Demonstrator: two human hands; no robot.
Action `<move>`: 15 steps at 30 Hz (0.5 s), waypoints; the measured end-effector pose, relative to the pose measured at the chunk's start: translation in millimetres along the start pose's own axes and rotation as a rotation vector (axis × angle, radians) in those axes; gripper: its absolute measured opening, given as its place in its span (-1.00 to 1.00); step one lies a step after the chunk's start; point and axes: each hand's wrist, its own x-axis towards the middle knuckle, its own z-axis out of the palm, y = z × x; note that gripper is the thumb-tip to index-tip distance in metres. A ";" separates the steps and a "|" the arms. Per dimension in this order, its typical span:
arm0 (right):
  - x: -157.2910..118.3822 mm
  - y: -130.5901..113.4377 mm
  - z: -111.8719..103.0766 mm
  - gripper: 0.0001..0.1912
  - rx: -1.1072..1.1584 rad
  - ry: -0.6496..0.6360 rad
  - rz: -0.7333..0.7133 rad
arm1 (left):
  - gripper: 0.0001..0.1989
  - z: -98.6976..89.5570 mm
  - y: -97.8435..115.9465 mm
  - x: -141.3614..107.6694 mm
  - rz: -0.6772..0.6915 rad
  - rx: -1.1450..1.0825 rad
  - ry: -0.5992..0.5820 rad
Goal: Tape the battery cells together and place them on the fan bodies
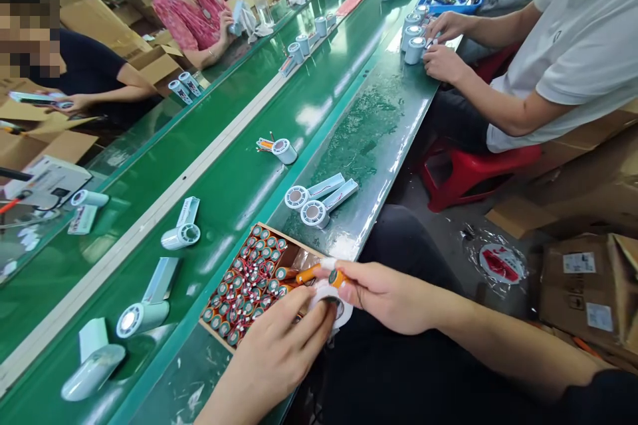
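Note:
My left hand is closed around a white roll of tape, its fingers curled over the near side of the ring. My right hand pinches an orange battery cell between thumb and fingers, just above the roll. Another orange cell lies beside the fingertips, over the box edge. Below and left of the hands is a cardboard box packed with upright battery cells with red wires. Two pale blue fan housings with handles lie on the bench beyond the box.
A green conveyor belt runs alongside, carrying several pale blue housings. At right, a co-worker's hands handle white round parts near a blue tray. A red stool and cardboard boxes stand on the floor.

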 end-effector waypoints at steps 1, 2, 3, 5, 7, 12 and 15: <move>-1.3 0.0 0.2 -0.67 -0.015 -0.018 0.012 | -0.68 1.4 1.5 2.0 0.009 0.000 -0.008; -2.6 0.6 0.2 -0.69 -0.028 -0.012 0.022 | -0.69 2.0 3.0 4.0 0.008 -0.002 -0.014; -4.1 1.4 -0.3 -0.70 -0.035 0.012 0.031 | -0.70 2.1 4.4 6.0 0.003 -0.005 -0.020; -7.1 3.2 -2.5 -0.74 -0.010 0.082 0.051 | -0.72 1.0 6.8 9.5 0.002 -0.017 -0.022; -9.9 4.2 -6.2 -0.79 0.047 0.133 0.077 | -0.71 -0.5 7.8 12.0 0.008 -0.023 -0.004; -18.5 6.7 -20.4 -0.83 0.042 0.077 0.195 | -0.73 -3.5 6.3 15.1 0.017 -0.012 0.008; -22.1 13.9 -21.2 -0.78 0.132 0.133 0.168 | -0.71 -6.4 9.2 19.1 0.017 -0.020 0.009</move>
